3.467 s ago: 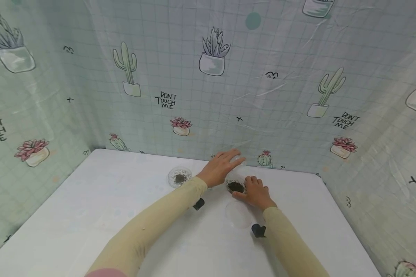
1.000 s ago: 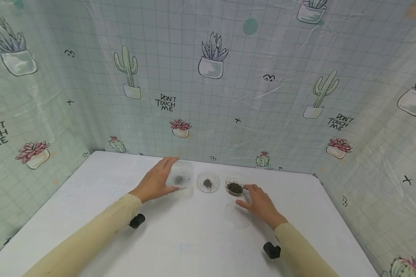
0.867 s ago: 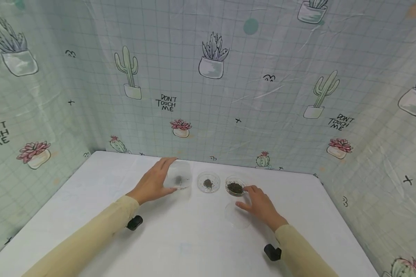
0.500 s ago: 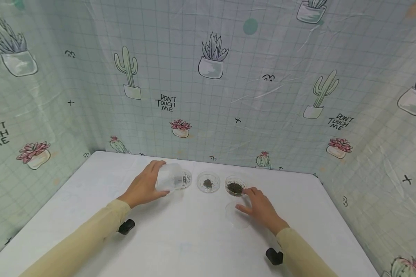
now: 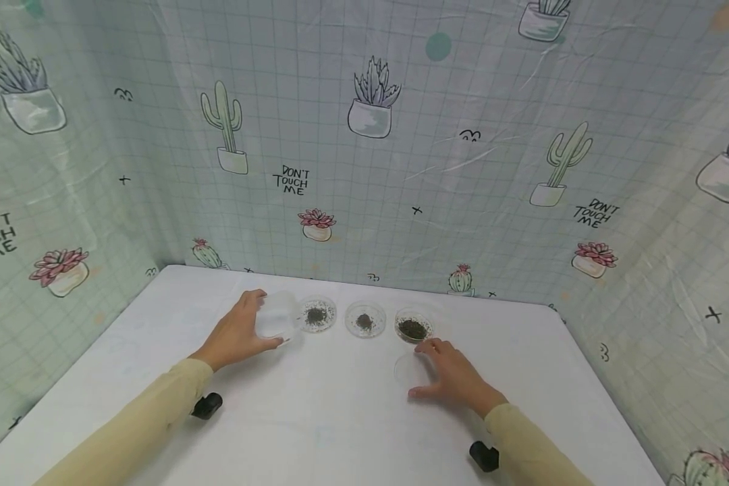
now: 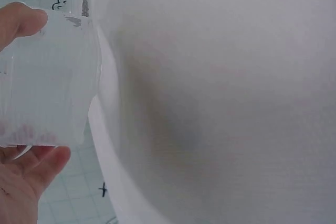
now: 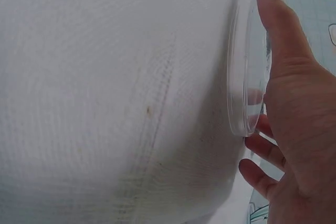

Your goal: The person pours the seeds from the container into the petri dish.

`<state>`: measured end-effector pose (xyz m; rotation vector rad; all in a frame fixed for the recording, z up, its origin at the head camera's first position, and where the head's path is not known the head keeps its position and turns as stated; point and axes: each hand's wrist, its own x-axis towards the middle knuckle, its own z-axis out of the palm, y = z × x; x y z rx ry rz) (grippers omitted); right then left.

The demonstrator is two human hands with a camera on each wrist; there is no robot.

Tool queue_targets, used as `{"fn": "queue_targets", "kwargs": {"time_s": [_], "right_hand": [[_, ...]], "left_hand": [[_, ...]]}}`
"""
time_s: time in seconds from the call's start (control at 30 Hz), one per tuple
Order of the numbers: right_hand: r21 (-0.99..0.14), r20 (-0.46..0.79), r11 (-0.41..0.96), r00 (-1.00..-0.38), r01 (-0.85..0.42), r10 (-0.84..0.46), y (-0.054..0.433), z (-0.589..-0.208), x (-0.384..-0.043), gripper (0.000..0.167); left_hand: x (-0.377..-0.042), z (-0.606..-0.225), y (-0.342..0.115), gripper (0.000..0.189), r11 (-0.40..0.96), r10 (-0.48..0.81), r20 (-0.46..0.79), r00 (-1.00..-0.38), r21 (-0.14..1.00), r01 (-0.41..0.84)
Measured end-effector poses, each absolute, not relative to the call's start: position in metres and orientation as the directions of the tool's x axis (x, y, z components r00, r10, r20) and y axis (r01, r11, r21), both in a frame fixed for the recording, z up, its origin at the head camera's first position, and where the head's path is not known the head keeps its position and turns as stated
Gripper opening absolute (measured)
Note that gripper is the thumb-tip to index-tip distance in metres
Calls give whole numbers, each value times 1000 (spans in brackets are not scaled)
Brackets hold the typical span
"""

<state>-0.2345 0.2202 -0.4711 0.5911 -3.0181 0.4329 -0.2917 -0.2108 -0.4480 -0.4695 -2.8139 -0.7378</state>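
My left hand grips a clear plastic tub between thumb and fingers, its mouth tilted to the right; dark specks cling near its rim. Just right of it sits a petri dish with a small dark heap of bits. My right hand is spread over a clear round lid, thumb at its near side and fingertips toward its far side. In the right wrist view that lid lies close under the palm. A petri dish with a larger dark heap stands just beyond these fingers.
Between the other two dishes stands a further petri dish with a small dark heap. The white table ends at a cactus-print curtain at the back and sides. A black wrist-camera piece hangs below the right sleeve.
My left hand has carried the tub leftward, off the left dish, which now shows its dark heap. The right hand has drawn back from the right dish's rim to over the lid.
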Motion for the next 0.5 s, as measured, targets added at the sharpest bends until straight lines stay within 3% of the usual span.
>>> {"fn": "queue_targets", "kwargs": {"time_s": [0.23,0.5], "right_hand": [[-240,91,865,-898,-440,-431,218,-470,-229,87],[-217,137,857,-884,-467,-447,219,-471,-230,80]], "left_hand": [[-291,-455,-221,98,801,206,154,-966,541,257],[-293,-461,-228,98,799,208,117,-971,553,238]]}}
